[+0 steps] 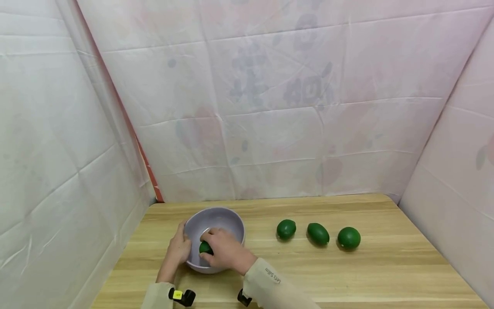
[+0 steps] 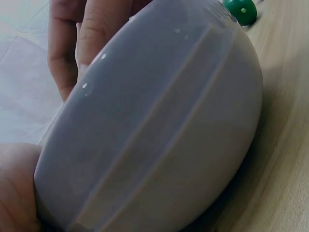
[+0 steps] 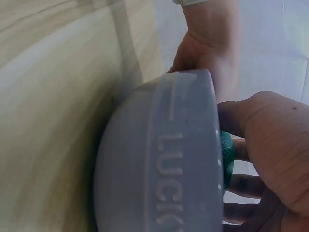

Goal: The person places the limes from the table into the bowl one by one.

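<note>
A purple-grey bowl (image 1: 221,214) stands at the left of the wooden table; raised letters show on its outer wall in the right wrist view. My left hand (image 1: 179,249) grips its left rim. Reaching inside the bowl, my right hand (image 1: 224,249) holds a dark green lime (image 1: 206,248) between thumb and fingers. Part of that lime (image 3: 227,159) shows past the rim in the right wrist view, with the curled right hand (image 3: 273,159) around it. The bowl's wall (image 2: 159,121) fills most of the left wrist view and hides the lime.
Right of the bowl, three more green limes lie in a row: one nearest the bowl (image 1: 286,229), a longer middle one (image 1: 318,234) and a rounder right one (image 1: 349,238). A printed white sheet (image 1: 270,128) hangs behind the wooden table (image 1: 386,274), with sheets at both sides.
</note>
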Motion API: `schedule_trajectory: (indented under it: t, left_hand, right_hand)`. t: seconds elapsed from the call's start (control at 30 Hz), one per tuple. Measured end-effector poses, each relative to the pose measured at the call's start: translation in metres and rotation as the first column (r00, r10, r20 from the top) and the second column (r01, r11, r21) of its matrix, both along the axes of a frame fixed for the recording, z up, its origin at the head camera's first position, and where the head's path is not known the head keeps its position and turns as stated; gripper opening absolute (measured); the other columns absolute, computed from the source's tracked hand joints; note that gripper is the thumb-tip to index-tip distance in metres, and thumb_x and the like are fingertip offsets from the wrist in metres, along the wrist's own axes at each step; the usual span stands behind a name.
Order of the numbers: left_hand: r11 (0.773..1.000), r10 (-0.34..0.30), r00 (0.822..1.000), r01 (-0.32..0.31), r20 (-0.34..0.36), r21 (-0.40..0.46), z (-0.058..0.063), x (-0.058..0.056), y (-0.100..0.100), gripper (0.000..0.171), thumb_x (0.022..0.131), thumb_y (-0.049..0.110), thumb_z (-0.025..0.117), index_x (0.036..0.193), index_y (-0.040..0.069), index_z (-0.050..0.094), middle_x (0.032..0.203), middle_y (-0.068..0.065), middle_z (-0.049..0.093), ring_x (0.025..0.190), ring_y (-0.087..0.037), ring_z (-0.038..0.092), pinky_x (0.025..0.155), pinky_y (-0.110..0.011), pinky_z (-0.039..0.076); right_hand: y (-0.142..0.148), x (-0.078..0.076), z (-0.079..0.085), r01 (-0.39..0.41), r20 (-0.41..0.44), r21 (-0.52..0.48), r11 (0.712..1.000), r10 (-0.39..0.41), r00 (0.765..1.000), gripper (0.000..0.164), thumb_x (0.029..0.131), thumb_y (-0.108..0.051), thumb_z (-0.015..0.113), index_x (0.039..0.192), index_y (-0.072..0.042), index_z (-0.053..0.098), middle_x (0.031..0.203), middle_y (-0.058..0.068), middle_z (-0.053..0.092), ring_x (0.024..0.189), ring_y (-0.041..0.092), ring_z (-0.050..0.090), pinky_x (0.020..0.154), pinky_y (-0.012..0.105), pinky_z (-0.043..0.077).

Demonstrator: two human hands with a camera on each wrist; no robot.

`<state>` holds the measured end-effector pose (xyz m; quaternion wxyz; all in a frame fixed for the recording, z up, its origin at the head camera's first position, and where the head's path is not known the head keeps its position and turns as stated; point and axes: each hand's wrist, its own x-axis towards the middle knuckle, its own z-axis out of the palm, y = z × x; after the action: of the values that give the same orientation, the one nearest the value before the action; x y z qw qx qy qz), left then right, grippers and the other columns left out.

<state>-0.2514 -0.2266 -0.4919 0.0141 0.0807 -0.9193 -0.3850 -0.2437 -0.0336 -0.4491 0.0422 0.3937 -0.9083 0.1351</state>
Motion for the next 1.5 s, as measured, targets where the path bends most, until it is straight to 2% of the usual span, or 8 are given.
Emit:
schedule_trajectory:
  t: [0.13, 0.27, 0.53, 0.73, 0.97, 1.2, 1.5]
  left_hand:
    - [1.000, -0.002, 1.000, 0.002, 0.003, 0.007, 0.001, 0.000, 0.000, 0.058, 0.100, 0.006, 0.027, 0.158, 0.009, 0.024, 0.152, -0.034, 0.043, 0.135, -0.053, 0.049, 0.106, -0.065, 0.045]
    - [1.000, -0.007, 1.000, 0.007, 0.006, 0.014, 0.002, -0.001, 0.000, 0.059, 0.100, 0.006, 0.027, 0.158, 0.009, 0.024, 0.153, -0.035, 0.042, 0.136, -0.054, 0.048, 0.106, -0.066, 0.045]
    - [0.999, -0.014, 1.000, 0.013, 0.027, 0.032, 0.000, 0.001, 0.000, 0.059, 0.101, 0.006, 0.026, 0.159, 0.010, 0.022, 0.156, -0.034, 0.038, 0.140, -0.053, 0.045, 0.108, -0.066, 0.044]
    - [0.999, -0.007, 1.000, 0.006, 0.022, 0.039, -0.001, 0.001, 0.000, 0.059, 0.101, 0.005, 0.026, 0.159, 0.010, 0.023, 0.155, -0.034, 0.039, 0.139, -0.052, 0.045, 0.108, -0.066, 0.044]
    - [0.998, 0.005, 0.999, -0.007, 0.037, 0.055, -0.001, 0.001, 0.001, 0.060, 0.100, 0.005, 0.025, 0.160, 0.012, 0.022, 0.157, -0.033, 0.037, 0.141, -0.052, 0.043, 0.110, -0.067, 0.041]
    - [0.999, 0.006, 1.000, -0.007, 0.018, 0.042, 0.001, 0.000, 0.001, 0.058, 0.101, 0.005, 0.026, 0.159, 0.012, 0.025, 0.155, -0.032, 0.041, 0.139, -0.052, 0.045, 0.109, -0.066, 0.042]
    - [0.999, 0.011, 1.000, -0.012, 0.016, 0.047, 0.001, 0.001, 0.000, 0.058, 0.101, 0.005, 0.027, 0.158, 0.012, 0.026, 0.154, -0.032, 0.042, 0.138, -0.052, 0.047, 0.108, -0.066, 0.044]
  right_hand:
    - [-0.003, 0.000, -0.007, -0.005, 0.046, -0.024, 1.000, 0.006, 0.999, 0.040, 0.096, -0.041, 0.068, 0.128, -0.017, 0.066, 0.121, 0.002, 0.069, 0.092, 0.008, 0.060, 0.071, 0.017, 0.046]
    - [-0.005, -0.002, -0.013, -0.003, 0.123, -0.092, 0.996, 0.014, 0.992, 0.038, 0.094, -0.038, 0.070, 0.124, -0.015, 0.069, 0.112, 0.002, 0.070, 0.083, 0.004, 0.056, 0.065, 0.014, 0.043]
    - [-0.006, -0.004, -0.016, 0.020, 0.260, -0.177, 0.984, 0.027, 0.965, 0.037, 0.087, -0.035, 0.079, 0.116, -0.012, 0.073, 0.103, 0.001, 0.073, 0.079, 0.001, 0.057, 0.066, 0.012, 0.046]
    - [-0.006, -0.005, -0.017, 0.025, 0.280, -0.181, 0.983, 0.027, 0.960, 0.036, 0.086, -0.035, 0.081, 0.113, -0.013, 0.074, 0.102, -0.001, 0.073, 0.080, -0.001, 0.058, 0.068, 0.011, 0.047]
    - [-0.004, -0.007, -0.018, 0.032, 0.315, -0.170, 0.985, 0.023, 0.949, 0.034, 0.089, -0.035, 0.076, 0.116, -0.014, 0.074, 0.104, -0.002, 0.073, 0.079, -0.002, 0.057, 0.067, 0.012, 0.047]
    - [-0.005, -0.008, -0.019, 0.034, 0.290, -0.168, 0.985, 0.016, 0.957, 0.035, 0.090, -0.037, 0.075, 0.116, -0.014, 0.073, 0.105, -0.001, 0.073, 0.082, -0.001, 0.057, 0.069, 0.011, 0.046]
    - [-0.004, -0.010, -0.020, 0.015, 0.297, -0.161, 0.987, 0.034, 0.954, 0.039, 0.092, -0.037, 0.073, 0.122, -0.013, 0.071, 0.112, 0.001, 0.073, 0.087, 0.000, 0.060, 0.072, 0.012, 0.048]
